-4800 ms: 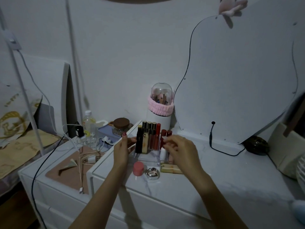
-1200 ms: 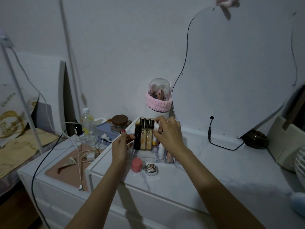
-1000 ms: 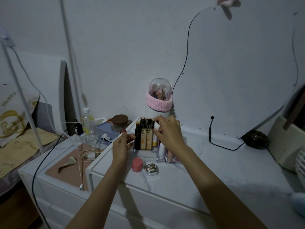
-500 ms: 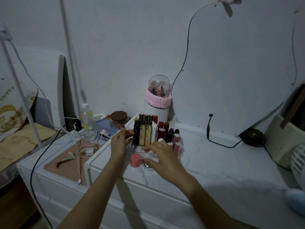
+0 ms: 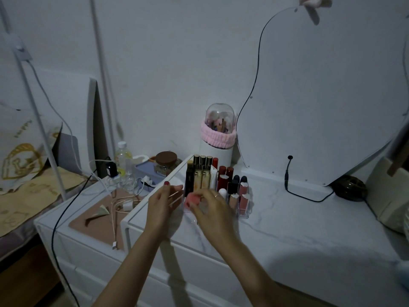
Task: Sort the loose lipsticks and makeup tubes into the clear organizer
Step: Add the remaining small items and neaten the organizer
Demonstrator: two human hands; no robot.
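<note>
White dresser top: our right hand pinches pink-capped bottle, clear organizer just beyond fingertips; left hand open beside.

From my feed I see a white desk with a large curved mirror leaning on the wall, a black cable plugged at its base. A domed brush holder wears a pink band. Lower left: a water bottle, a brown-lidded jar, tangled charger cables.
</note>
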